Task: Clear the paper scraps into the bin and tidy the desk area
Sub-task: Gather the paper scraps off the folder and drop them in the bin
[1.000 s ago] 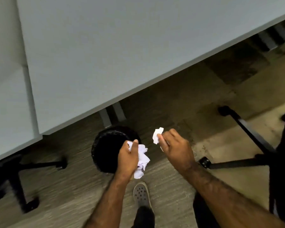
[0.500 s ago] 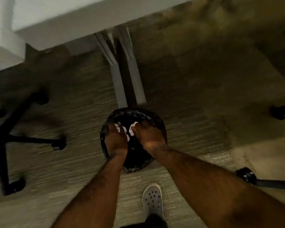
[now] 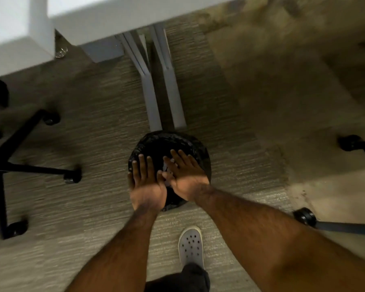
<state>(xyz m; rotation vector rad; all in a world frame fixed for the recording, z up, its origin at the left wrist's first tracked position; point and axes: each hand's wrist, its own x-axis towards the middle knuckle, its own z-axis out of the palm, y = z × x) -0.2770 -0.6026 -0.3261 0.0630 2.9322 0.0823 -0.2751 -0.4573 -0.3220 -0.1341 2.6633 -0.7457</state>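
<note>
A round black bin (image 3: 156, 142) lined with a dark bag stands on the carpet below the desk edge. Both my hands hover over its mouth, palms down, fingers spread. My left hand (image 3: 144, 182) covers the bin's near left rim and holds nothing. My right hand (image 3: 183, 175) is over the bin's middle, also holding nothing. Pale paper scraps (image 3: 167, 168) show faintly between the two hands, down inside the bin. Most of the bin's inside is hidden by my hands.
The white desk (image 3: 93, 20) fills the top left, with its grey legs (image 3: 162, 85) reaching the floor just behind the bin. Black chair bases with castors stand at the left (image 3: 30, 165) and right (image 3: 306, 216). My grey clog (image 3: 191, 245) is near the bin.
I bent down over the bin with both hands. The crumpled paper in each hand was let go into the bin, and my fingers have spread flat.
</note>
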